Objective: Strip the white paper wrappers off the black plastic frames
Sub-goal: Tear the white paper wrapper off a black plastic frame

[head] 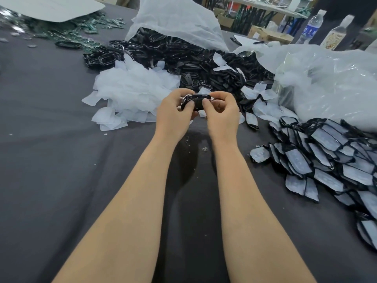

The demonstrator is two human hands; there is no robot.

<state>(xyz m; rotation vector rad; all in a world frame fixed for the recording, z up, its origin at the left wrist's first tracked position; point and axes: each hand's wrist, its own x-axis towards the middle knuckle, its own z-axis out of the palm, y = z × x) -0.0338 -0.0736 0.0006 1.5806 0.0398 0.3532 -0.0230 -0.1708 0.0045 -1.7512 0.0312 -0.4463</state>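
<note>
1. While both bare forearms reach up from the bottom of the frame over a dark table cloth, the hands meet at centre.
2. Left hand curls its fingers around one end of a glossy black frame; right hand pinches the other end, thumb and forefinger pressed together.
3. Wrapped frames lie heaped at right of the frame.
4. Discarded white wrappers pile left of centre, just beyond the hands.
5. Stripped black frames spread across upper centre, beneath a white plastic bag.
</note>
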